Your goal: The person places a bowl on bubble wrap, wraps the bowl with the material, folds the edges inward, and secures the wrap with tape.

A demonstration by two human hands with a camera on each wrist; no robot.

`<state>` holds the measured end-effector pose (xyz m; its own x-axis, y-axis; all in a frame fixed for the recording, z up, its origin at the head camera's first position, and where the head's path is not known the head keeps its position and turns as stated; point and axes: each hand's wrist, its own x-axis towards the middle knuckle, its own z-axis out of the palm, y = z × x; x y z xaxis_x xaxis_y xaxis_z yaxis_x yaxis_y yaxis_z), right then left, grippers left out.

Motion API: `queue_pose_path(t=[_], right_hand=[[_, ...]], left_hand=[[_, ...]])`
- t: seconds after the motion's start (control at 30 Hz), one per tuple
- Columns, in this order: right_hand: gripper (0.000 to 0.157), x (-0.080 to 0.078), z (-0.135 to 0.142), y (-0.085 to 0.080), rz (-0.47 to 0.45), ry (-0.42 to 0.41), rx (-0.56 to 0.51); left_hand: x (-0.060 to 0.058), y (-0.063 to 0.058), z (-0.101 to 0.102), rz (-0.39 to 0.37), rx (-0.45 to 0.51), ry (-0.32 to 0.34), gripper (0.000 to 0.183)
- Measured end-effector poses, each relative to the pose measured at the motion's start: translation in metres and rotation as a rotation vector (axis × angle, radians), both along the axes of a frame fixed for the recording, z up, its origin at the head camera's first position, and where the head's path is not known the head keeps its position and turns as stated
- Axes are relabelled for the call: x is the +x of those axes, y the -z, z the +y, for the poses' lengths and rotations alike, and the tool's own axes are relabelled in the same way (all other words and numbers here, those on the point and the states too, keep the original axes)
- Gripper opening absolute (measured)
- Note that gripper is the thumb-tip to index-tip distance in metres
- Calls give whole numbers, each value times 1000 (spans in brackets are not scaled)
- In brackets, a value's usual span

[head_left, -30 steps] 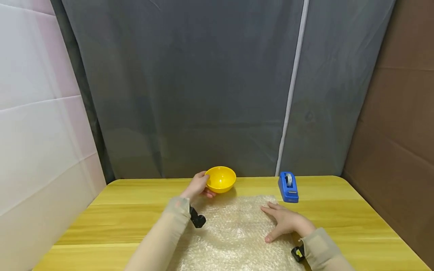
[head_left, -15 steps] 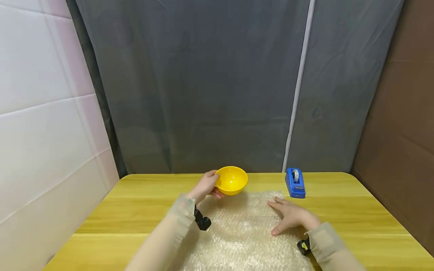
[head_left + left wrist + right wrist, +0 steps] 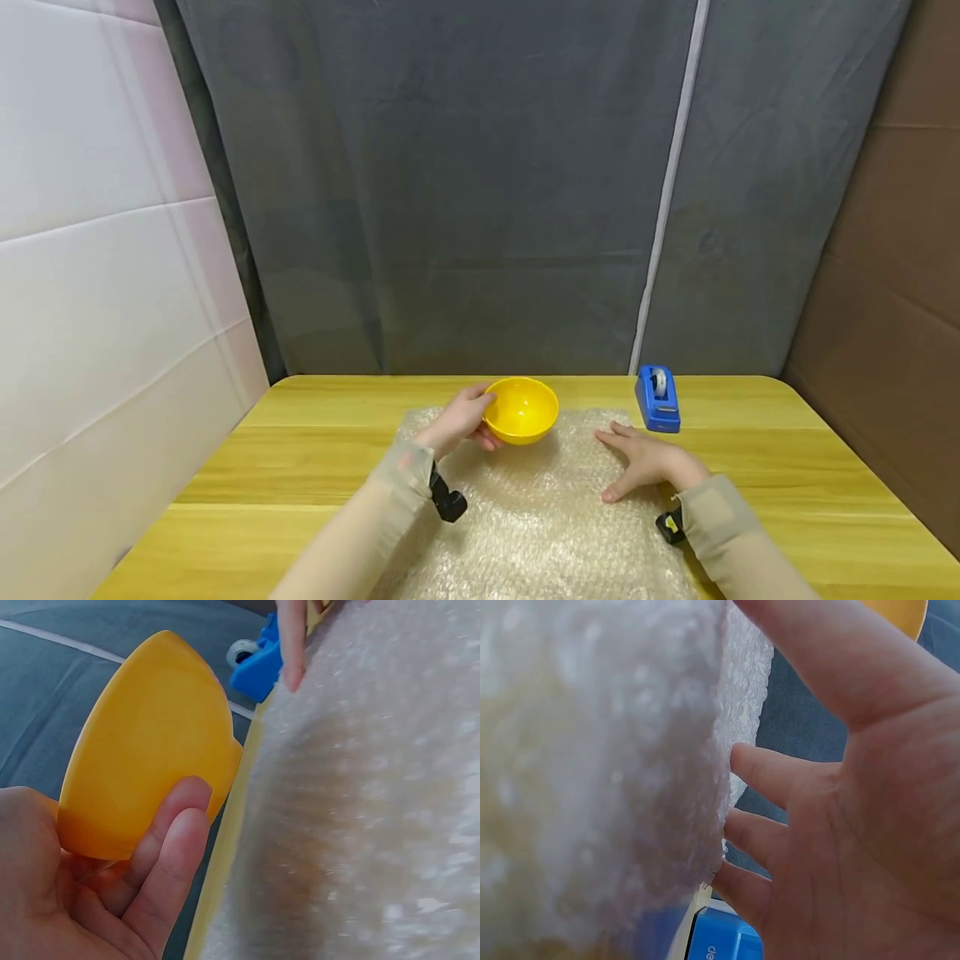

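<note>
A yellow bowl is held by my left hand, thumb at the rim and fingers under its side. In the left wrist view the bowl is tilted, its outer wall towards the camera, close over the sheet with a shadow below. A sheet of clear bubble wrap lies spread on the table. My right hand rests on the sheet's right side with its fingers spread. The right wrist view shows those fingertips on the bubble wrap.
A blue tape dispenser with a roll of tape stands at the back right, beyond the right hand. The wooden table ends at a grey curtain. A white panel borders the left, a brown one the right.
The left hand has brought the bowl to the right and nearer, over the bubble wrap's back part. The right hand stays on the sheet. The head view has shifted slightly.
</note>
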<state>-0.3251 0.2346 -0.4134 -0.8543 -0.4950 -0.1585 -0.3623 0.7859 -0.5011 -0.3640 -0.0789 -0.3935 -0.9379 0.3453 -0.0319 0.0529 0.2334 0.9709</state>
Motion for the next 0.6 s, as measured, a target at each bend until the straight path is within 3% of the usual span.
queue_pose_path(t=[0.37,0.6], right_hand=[[104,0,0,-2,-17,10,8],[104,2,-1,-4,-25,5,2]], left_hand=[[29,11,-1,-65,-7,120,48],[45,17,-4,-83,-53,159,53]])
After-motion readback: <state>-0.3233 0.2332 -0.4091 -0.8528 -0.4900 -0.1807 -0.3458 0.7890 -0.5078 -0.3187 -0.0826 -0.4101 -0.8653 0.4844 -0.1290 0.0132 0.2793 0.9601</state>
